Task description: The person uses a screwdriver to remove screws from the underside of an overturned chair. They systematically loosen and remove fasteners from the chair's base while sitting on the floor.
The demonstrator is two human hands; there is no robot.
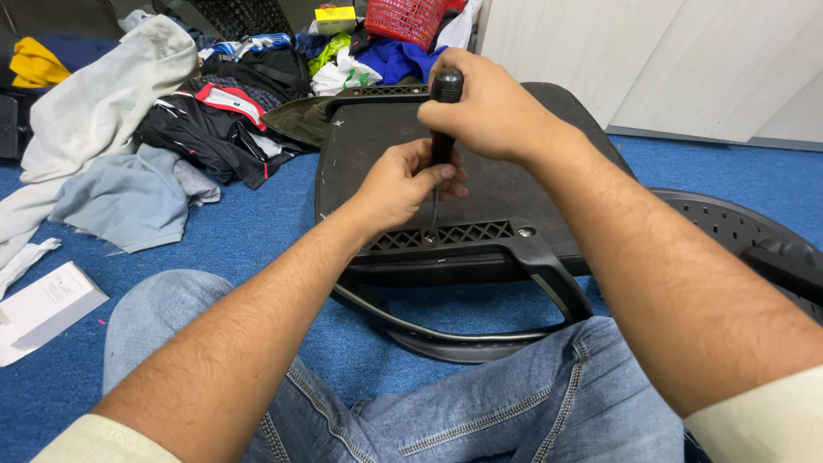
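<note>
Seated on blue carpet (257, 231), legs in jeans (480, 403) stretched toward an overturned black plastic chair part (506, 184) lying flat just ahead of the knees.

Right hand (484, 107): closed around the top of a black-handled screwdriver (445, 111), palm capping the butt end. Tool stands nearly upright, tip down.

Left hand (399, 184): below the right, fingers curled round the lower handle and upper shaft, steadying it. Both hands grasp the same tool, one stacked above the other, almost touching.

Screwdriver shaft runs down from the left hand to a screw (429, 237) at the near edge of the chair part, beside a strip of lattice vents (467, 233). Tip appears to meet the screw; exact seating too small to tell. A second screw (525, 231) sits further right along the same edge, apart from the hands.

Chair part: the flat underside faces up, and a curved black frame bar (446, 330) loops out from its near edge toward the lap. Another black perforated piece (737, 231) lies to the right, partly behind the right forearm.

Surroundings: heap of clothes (206, 120) on the floor to the left and behind, grey and white garments nearest. White box (43, 309) at far left. Red basket (407, 19) at top, behind the chair part. White cabinet panels (669, 60) at upper right.
</note>
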